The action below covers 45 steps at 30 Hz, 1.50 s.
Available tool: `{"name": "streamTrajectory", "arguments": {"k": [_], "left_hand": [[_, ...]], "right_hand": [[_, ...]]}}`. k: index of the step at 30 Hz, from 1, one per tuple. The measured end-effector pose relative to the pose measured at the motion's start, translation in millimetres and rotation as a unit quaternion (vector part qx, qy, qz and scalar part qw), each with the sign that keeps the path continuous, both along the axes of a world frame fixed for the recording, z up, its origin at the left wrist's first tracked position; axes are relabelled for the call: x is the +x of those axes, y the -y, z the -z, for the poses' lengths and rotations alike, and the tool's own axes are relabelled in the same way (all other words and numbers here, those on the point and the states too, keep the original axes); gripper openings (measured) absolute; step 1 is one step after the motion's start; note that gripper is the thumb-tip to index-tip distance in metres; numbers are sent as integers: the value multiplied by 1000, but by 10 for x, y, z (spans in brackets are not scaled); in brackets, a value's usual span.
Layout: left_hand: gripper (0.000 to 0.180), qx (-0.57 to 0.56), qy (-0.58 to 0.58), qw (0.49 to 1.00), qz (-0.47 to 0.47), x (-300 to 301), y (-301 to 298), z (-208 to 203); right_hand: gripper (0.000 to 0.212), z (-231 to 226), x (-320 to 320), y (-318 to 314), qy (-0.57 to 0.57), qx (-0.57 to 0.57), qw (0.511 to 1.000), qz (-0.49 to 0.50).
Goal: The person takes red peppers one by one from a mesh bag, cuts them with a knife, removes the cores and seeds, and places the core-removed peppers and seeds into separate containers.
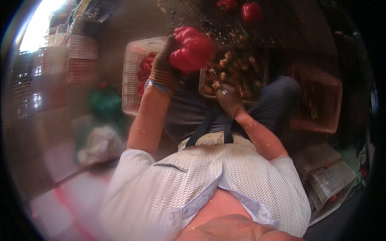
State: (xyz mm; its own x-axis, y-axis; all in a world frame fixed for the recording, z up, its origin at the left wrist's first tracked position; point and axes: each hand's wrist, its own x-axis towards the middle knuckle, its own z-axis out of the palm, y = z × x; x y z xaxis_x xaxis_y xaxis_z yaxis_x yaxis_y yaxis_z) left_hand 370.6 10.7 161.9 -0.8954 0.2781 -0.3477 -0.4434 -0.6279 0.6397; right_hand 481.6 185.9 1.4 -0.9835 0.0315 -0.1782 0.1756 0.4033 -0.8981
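Observation:
My left hand, in a dark glove with a striped cuff, is closed round a large red bell pepper and holds it up in front of me. Lower and to the right, my gloved right hand is closed on a thin metal tool like a small knife. A pale bit, like a pepper core, is at the tool. Just beyond this hand is a crate full of pale and brownish pepper cores. The fingertips of both hands are partly hidden.
A pale plastic crate with red peppers stands at my left. Two red peppers lie on the seed-strewn floor ahead. At right are a reddish crate and stacked crates; a white bag is at left.

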Motion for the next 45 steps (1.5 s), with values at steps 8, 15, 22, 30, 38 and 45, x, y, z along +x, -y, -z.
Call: {"name": "streamTrajectory", "arguments": {"k": [8,15,22,30,38,45], "left_hand": [[50,-292,-76,925,230,-103,456,491],[46,-464,-205,767,393,-131,-412,578],[40,-565,-291,765,106,441,-637,515],[26,-359,-73,929,56,625,-404,803],[28,-413,-229,881,1,469,-746,500],[30,-417,-219,876,105,537,-770,351]], "right_hand": [[37,-161,-58,-488,-188,-9,978,-93],[35,-328,-74,-568,-287,44,949,-126],[44,-630,-136,-599,79,-449,889,44],[36,-521,-74,-498,44,-418,907,-23],[55,-598,-300,-669,73,-417,906,-21],[58,-596,-89,-730,39,-439,897,-33]]}}
